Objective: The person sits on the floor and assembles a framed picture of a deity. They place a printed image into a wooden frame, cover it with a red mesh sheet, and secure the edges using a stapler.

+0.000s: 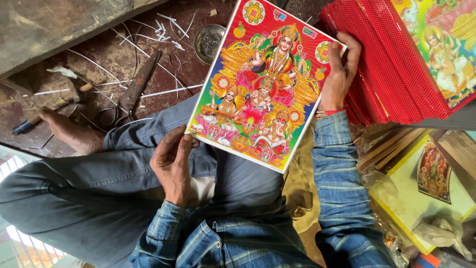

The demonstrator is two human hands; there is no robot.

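The left hand (pixel 173 166) grips the lower left corner of a glossy religious picture print (pixel 260 84), thumb on its face; the other fingers are hidden beneath it. The right hand (pixel 341 72), at three o'clock of the print, clamps the right edge, its fingers curled over the front and its palm out of sight behind. The print is held tilted above the person's lap. At one o'clock a stack of red dotted sheets (pixel 391 74) runs off the frame, partly covering another print (pixel 448 49). At nine o'clock lie scissors (pixel 131 94), half lost among white strips. A small metal bowl (pixel 208 42) sits partly behind the print's top edge.
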